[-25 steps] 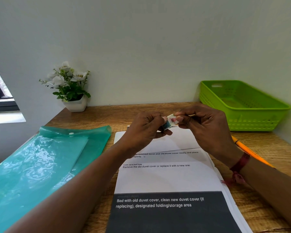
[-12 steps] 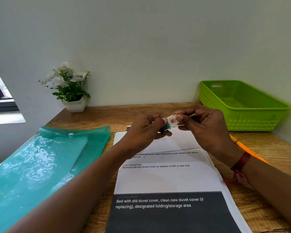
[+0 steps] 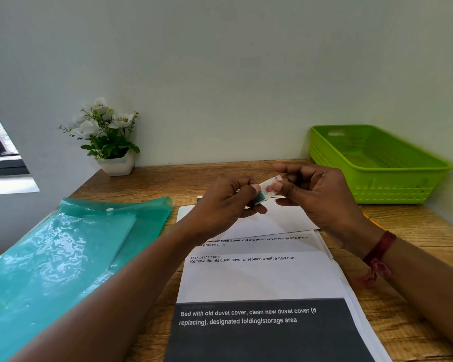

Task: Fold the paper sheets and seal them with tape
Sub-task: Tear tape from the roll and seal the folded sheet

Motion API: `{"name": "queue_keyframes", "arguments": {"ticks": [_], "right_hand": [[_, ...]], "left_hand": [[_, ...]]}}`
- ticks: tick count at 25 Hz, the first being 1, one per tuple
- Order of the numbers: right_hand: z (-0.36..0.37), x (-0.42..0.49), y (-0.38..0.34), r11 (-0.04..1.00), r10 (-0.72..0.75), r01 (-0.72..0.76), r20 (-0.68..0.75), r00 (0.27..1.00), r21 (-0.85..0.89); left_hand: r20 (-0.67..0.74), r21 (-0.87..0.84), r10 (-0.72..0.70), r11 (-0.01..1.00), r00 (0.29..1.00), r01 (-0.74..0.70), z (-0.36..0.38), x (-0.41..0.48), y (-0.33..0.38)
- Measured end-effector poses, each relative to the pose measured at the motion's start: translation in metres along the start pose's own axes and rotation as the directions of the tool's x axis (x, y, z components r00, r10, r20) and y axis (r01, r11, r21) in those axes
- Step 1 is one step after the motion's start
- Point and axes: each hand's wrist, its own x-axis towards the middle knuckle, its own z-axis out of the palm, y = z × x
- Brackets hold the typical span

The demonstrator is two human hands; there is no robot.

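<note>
A stack of printed paper sheets [image 3: 259, 278] lies on the wooden desk in front of me, its far end folded over towards me. Both hands hover above that fold. My left hand [image 3: 225, 205] pinches the lower, teal-patterned end of a short strip of decorative tape [image 3: 266, 190]. My right hand [image 3: 317, 194] pinches the strip's upper, pale end with red marks. The strip is stretched slantwise between my fingertips, clear of the paper.
A teal plastic folder [image 3: 71, 254] with a snap button lies at the left. A small potted white flower [image 3: 107, 137] stands at the back left by the wall. A green plastic basket [image 3: 377, 163] sits back right. An orange pencil tip [image 3: 377, 224] shows behind my right wrist.
The hands stay above the fold with the tape strip between them. The right hand's fingers have shifted slightly, and the strip's upper end shows a bit more.
</note>
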Motion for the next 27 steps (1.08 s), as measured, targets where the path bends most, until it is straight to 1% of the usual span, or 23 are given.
{"name": "queue_keyframes", "arguments": {"ticks": [8, 15, 19, 24, 27], "right_hand": [[0.0005, 0.0012, -0.0034, 0.998, 0.002, -0.003, -0.019, 1.0, -0.066], [0.0007, 0.0002, -0.0042, 0.998, 0.009, -0.009, -0.001, 1.0, -0.06], [0.0018, -0.0013, -0.005, 0.994, -0.052, 0.052, 0.0, 0.999, -0.097], [0.0038, -0.003, -0.006, 0.989, -0.115, 0.112, -0.025, 0.993, -0.099], [0.0041, -0.0031, -0.0057, 0.986, -0.134, 0.131, -0.021, 0.991, -0.107]], "left_hand": [[0.033, 0.063, 0.002, 0.998, 0.999, -0.004, -0.0022, 0.0001, 0.0003], [0.041, 0.053, 0.002, 0.999, 0.999, -0.004, -0.0036, -0.0001, 0.0005], [0.035, 0.027, -0.01, 1.0, 0.999, 0.009, -0.0045, -0.0006, 0.0007], [0.029, -0.044, -0.019, 0.999, 0.999, 0.02, -0.0046, -0.0013, 0.0029], [0.026, -0.027, -0.02, 0.999, 0.999, 0.02, -0.0047, -0.0017, 0.0034]]}}
